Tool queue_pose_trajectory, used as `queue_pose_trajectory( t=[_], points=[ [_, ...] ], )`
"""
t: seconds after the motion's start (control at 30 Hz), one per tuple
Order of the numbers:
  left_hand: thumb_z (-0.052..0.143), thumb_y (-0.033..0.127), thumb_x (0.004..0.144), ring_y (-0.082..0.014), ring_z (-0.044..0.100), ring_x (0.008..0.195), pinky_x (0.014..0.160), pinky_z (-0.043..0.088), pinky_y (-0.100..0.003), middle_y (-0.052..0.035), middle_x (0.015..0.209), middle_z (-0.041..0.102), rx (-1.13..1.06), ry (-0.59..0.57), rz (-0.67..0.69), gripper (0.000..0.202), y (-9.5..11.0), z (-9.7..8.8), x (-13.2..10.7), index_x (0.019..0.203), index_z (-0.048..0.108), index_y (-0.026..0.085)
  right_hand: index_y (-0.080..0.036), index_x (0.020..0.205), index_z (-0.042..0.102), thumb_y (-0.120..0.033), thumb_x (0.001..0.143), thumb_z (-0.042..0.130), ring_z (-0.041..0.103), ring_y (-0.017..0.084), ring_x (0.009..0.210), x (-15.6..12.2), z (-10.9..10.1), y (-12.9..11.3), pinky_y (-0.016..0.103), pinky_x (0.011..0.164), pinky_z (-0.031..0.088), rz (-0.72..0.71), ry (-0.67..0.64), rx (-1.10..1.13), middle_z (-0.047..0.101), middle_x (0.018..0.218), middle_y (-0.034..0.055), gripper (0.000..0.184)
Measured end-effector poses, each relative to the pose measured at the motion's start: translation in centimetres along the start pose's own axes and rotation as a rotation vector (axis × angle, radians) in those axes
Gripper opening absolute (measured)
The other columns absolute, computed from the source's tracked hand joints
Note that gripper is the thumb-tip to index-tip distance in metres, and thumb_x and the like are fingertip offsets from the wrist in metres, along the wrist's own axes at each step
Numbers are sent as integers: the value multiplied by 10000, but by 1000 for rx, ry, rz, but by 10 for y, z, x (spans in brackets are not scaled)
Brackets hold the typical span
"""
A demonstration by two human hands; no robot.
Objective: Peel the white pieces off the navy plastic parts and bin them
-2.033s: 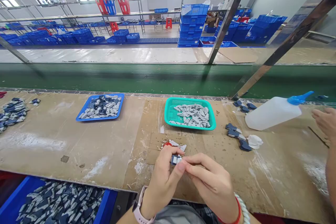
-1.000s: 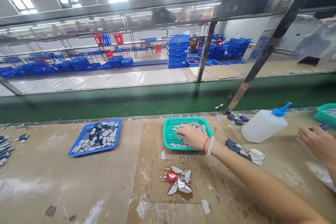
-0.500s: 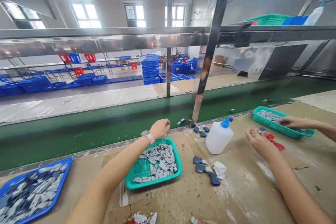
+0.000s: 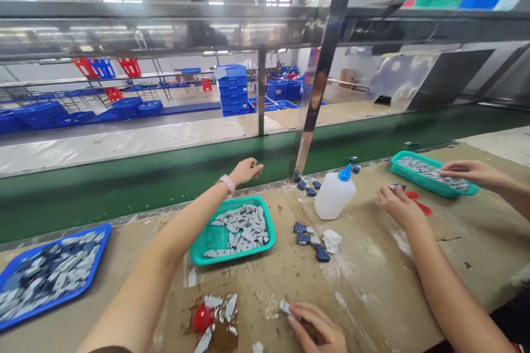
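My left hand point(image 4: 244, 172) reaches past the table's far edge above the green conveyor, its fingertips pinching a small dark part point(image 4: 255, 164). My right hand point(image 4: 317, 328) sits at the bottom edge of the view, holding a small grey-blue piece point(image 4: 285, 306) between its fingers. It is nearest a cardboard sheet point(image 4: 219, 336) bearing a red cap point(image 4: 202, 319) and white scraps. A teal basket point(image 4: 223, 260) of grey-blue pieces lies beneath my left forearm. Several dark blue parts point(image 4: 308, 237) rest near a white rag point(image 4: 332, 241).
A white squeeze bottle point(image 4: 334, 196) with a blue nozzle stands beyond the rag. A blue tray point(image 4: 78, 265) of pieces sits at left. At right, a co-worker's hands point(image 4: 401, 207) point(image 4: 472, 171) work beside a second teal basket point(image 4: 414, 183). A steel post point(image 4: 318, 77) rises behind.
My left hand has moved farther out over the conveyor. My right hand has risen into view from the bottom edge with a piece. The view has tilted slightly and shifted.
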State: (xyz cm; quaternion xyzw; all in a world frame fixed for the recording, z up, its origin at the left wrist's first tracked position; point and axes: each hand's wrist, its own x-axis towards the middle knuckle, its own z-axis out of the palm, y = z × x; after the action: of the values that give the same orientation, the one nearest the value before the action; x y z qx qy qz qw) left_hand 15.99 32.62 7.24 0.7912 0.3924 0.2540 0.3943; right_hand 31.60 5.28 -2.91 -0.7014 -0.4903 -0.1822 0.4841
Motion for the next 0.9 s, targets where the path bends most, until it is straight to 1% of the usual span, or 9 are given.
queue_pose_trajectory(
  t=[0.03, 0.1, 0.2, 0.33, 0.47, 0.6, 0.7, 0.83, 0.9],
  points=[
    [550, 337, 910, -144, 611, 722, 697, 524, -315, -53, 883, 628, -36, 17, -15, 260, -5, -11, -23, 1040, 563, 113, -237, 706, 687, -499, 934, 360, 664, 212, 662, -28, -7, -23, 312, 483, 536, -29, -118, 110, 701, 828, 37, 477],
    [538, 383, 906, -137, 613, 689, 683, 506, -290, -49, 862, 640, -108, 58, -38, 311, -9, -33, -85, 1089, 524, 133, -274, 784, 702, -338, 893, 505, 685, 215, 652, -64, -20, -54, 288, 510, 599, -33, -485, 531, 705, 782, 40, 235],
    [558, 472, 871, -137, 600, 681, 647, 475, -257, -44, 870, 645, -225, 130, -71, 372, -6, -47, -199, 1098, 514, 181, -282, 899, 705, -207, 854, 592, 700, 201, 745, -70, -24, -71, 265, 660, 621, -124, -746, 727, 717, 843, 62, 143],
    [577, 473, 867, -126, 551, 702, 673, 444, -231, -30, 837, 614, -455, 360, -227, 318, -8, -23, -342, 1039, 547, 208, -205, 901, 687, -222, 899, 540, 683, 177, 781, -59, -9, -81, 290, 696, 601, -273, -879, 737, 711, 872, 68, 148],
    [612, 461, 847, -121, 502, 728, 714, 431, -219, -15, 836, 562, -773, 686, -414, 306, -18, 20, -430, 1033, 558, 224, -166, 871, 691, -217, 912, 532, 633, 169, 750, -76, -4, -92, 309, 660, 557, -427, -911, 742, 703, 826, 64, 172],
    [623, 478, 830, -133, 477, 729, 712, 423, -237, -10, 815, 534, -930, 870, -496, 313, -12, 50, -457, 1011, 557, 232, -171, 788, 717, -210, 919, 505, 587, 175, 705, -92, -3, -91, 312, 590, 511, -451, -946, 711, 689, 776, 68, 253],
    [624, 538, 807, -131, 458, 715, 707, 403, -231, -8, 799, 530, -845, 883, -529, 380, -6, 63, -449, 1008, 570, 219, -183, 830, 742, -267, 866, 599, 614, 170, 731, -86, -4, -89, 312, 647, 527, -185, -1017, 798, 700, 792, 65, 170],
    [552, 553, 849, -155, 476, 795, 760, 383, -252, -12, 866, 540, -600, 621, -521, 391, -4, 75, -418, 1081, 554, 238, -177, 812, 758, -389, 750, 712, 621, 148, 634, -68, -9, -94, 252, 534, 510, 308, -1170, 916, 699, 736, 54, 225],
    [515, 510, 888, -172, 487, 891, 830, 371, -271, -24, 984, 549, -506, 468, -441, 353, -1, 79, -399, 1129, 523, 253, -178, 810, 762, -412, 720, 730, 619, 149, 606, -60, -15, -101, 247, 491, 500, 407, -1168, 965, 703, 737, 56, 253]
  ],
)
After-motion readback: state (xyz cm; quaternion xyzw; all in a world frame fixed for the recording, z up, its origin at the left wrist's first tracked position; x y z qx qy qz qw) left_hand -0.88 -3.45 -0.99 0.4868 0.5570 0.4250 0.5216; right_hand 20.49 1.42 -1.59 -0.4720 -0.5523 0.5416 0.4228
